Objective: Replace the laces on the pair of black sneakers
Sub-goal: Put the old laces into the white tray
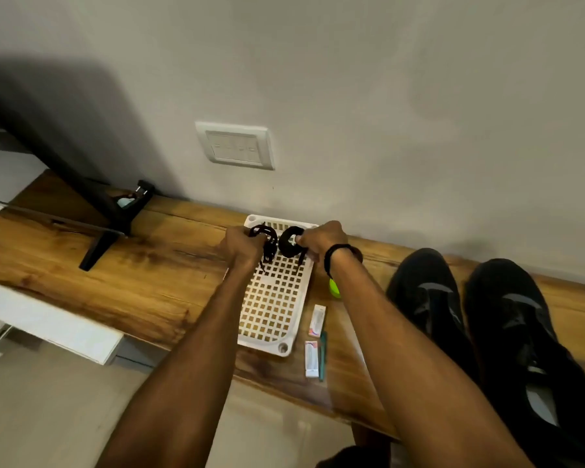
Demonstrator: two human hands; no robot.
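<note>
Arms [190,366] out over tray [274,342], left hand [240,246] gripping loose laces [268,243], right hand [321,239] a coiled lace [287,248]; fetching step, next carry both to the sneakers [507,319].

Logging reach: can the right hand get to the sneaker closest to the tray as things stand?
Likely yes: bare bench lies between the right hand and that sneaker, though the hand is gripping a lace bundle.

Just beyond the grip on the laces [286,251]: wall [385,130], blocking. Left of it: open shelf [132,282] as far as a black stand [115,224]. Right: black sneakers [429,305]; nearer: tray [257,344], small boxes [317,320].
</note>
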